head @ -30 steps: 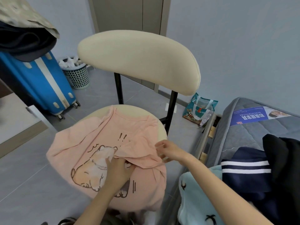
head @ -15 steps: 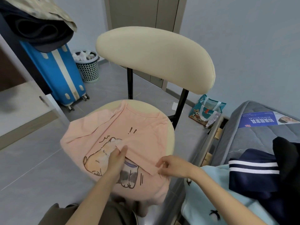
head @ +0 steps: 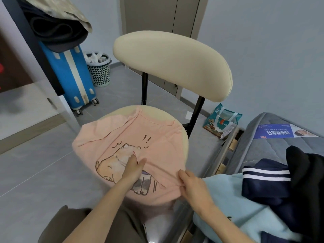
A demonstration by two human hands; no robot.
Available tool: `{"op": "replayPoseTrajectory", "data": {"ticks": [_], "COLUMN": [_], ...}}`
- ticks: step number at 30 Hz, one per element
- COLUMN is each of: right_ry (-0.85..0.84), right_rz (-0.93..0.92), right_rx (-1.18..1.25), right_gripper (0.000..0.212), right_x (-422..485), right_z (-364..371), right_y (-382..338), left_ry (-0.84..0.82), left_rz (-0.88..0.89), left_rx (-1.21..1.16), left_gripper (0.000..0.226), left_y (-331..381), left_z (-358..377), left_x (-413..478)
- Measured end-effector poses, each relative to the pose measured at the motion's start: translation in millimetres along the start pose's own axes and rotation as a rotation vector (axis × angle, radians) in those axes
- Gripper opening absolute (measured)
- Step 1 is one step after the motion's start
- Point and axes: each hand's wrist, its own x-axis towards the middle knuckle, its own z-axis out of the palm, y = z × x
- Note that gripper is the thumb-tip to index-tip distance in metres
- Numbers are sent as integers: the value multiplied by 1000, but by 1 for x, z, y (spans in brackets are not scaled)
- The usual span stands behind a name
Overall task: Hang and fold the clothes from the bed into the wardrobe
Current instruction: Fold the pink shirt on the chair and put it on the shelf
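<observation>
A pink T-shirt (head: 157, 142) with a cartoon animal print lies spread over the round seat of a cream chair (head: 177, 62), neckline toward the backrest. My left hand (head: 132, 168) lies on the print and pinches a fold of the shirt between thumb and fingers. My right hand (head: 192, 184) grips the shirt's near right edge at the seat's rim. On the bed (head: 273, 148) to the right lie a light blue garment (head: 233, 204), a navy garment with white stripes (head: 263, 183) and a black garment (head: 306, 172).
A blue suitcase (head: 70, 76) with dark clothes piled on top stands at the left. A mesh bin (head: 99, 71) sits beside it. A printed bag (head: 220, 121) lies on the floor between chair and bed. Closed doors (head: 161, 14) stand behind the chair.
My right hand slid from the shirt's middle down to its near right edge, drawing the fabric flatter. My left hand stayed on the print. The view shifted left.
</observation>
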Motion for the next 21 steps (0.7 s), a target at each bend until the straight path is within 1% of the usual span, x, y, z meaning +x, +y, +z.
{"op": "replayPoseTrajectory", "data": {"ticks": [2, 3, 4, 5, 6, 9, 12, 14, 17, 21], "right_ry": [-117, -183, -224, -225, -191, -63, -26, -23, -24, -111], "right_rz": [6, -8, -24, -30, -29, -14, -74, -122, -164, -185], "right_rx": [31, 63, 88, 107, 134, 253, 289, 291, 288, 273], "right_gripper": [16, 19, 24, 29, 31, 30, 29, 29, 29, 36], "right_x": [-7, -10, -11, -12, -11, 2, 23, 39, 62, 100], "right_z": [4, 4, 3, 1, -4, -20, -32, -37, -41, -33], "right_y": [-1, 0, 0, 1, 1, -4, -22, -40, -65, -101], "left_ry": [52, 95, 145, 193, 233, 301, 350, 381, 442, 509], "left_rz": [28, 44, 66, 84, 99, 103, 142, 164, 168, 168], "left_rx": [-8, 5, 20, 21, -3, -189, -256, -233, -124, 59], "left_gripper": [25, 21, 23, 25, 26, 23, 22, 25, 32, 41], "left_y": [-1, -2, -3, -4, -4, 1, 8, 9, 7, -9], "left_z": [0, -1, -2, -5, -9, -22, -41, -58, -86, -136], "left_x": [0, 1, 1, 0, 0, -1, 0, 2, 5, 14]}}
